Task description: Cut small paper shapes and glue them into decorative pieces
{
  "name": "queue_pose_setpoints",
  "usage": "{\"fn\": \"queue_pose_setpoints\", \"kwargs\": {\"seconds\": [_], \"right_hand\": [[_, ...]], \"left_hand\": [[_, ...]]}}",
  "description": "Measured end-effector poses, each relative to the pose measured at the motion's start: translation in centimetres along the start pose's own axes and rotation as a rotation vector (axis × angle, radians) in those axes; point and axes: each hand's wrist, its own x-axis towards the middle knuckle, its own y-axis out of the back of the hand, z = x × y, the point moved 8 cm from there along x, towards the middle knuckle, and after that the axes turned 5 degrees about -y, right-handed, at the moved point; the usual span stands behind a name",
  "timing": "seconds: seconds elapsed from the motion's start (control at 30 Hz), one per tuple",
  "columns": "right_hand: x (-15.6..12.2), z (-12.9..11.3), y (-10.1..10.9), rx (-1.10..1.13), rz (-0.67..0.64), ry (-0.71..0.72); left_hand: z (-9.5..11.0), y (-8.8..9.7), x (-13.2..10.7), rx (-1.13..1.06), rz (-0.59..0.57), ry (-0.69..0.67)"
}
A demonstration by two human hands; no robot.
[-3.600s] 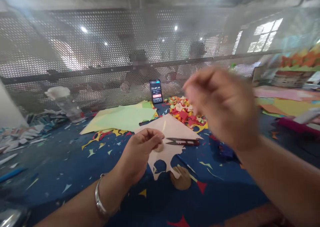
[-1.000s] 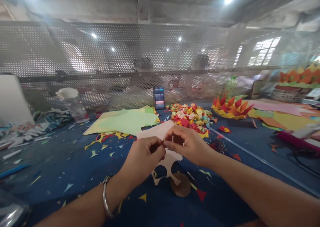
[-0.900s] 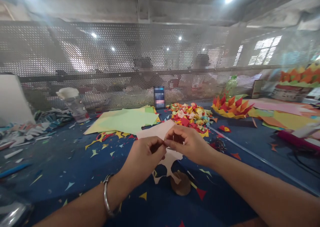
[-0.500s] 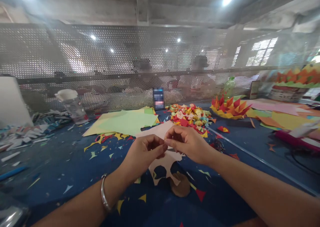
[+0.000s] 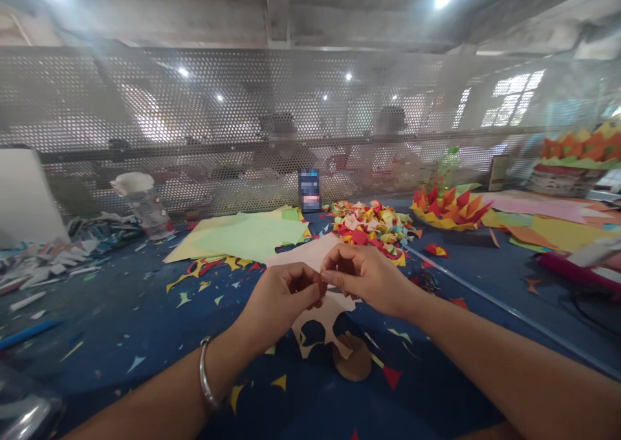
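Note:
My left hand [image 5: 291, 294] and my right hand [image 5: 366, 278] meet fingertip to fingertip over the middle of the table. Both are closed in a pinch, and whatever lies between the fingers is hidden or too small to name. Behind and beneath them lies a pale pink paper sheet [image 5: 299, 255]. Below my hands is a pink paper offcut [image 5: 303, 323] with round cut-outs. A brown round disc [image 5: 353, 359] sits partly under that offcut's edge.
Beyond my hands stand a pile of folded coloured papers [image 5: 373, 223], pale green sheets [image 5: 247, 231] and a phone [image 5: 309, 191]. A red-and-orange folded-paper piece [image 5: 449, 208] is at right. A plastic bottle [image 5: 145, 207] stands left, before a perforated metal screen [image 5: 194, 123]. Paper scraps litter the blue tabletop.
My hands keep the same pinched pose, fingertips together. The whole view has shifted very slightly; nothing on the table has visibly moved.

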Motion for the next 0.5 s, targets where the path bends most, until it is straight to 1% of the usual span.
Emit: {"fn": "queue_pose_setpoints", "kwargs": {"seconds": [0.2,0.3,0.4,0.5], "right_hand": [[0.0,0.01,0.03,0.007,-0.025,0.001],[0.06,-0.1,0.12,0.014,-0.02,-0.007],[0.09,-0.06,0.06,0.021,-0.017,-0.021],[0.06,0.07,-0.17,0.019,-0.036,-0.022]], "left_hand": [[0.27,-0.07,-0.31,0.103,-0.02,-0.01],[0.45,0.23,-0.34,0.141,0.038,-0.018],[0.7,0.52,-0.3,0.067,0.13,-0.036],[0.81,0.29,-0.2,-0.028,0.15,-0.042]]}}
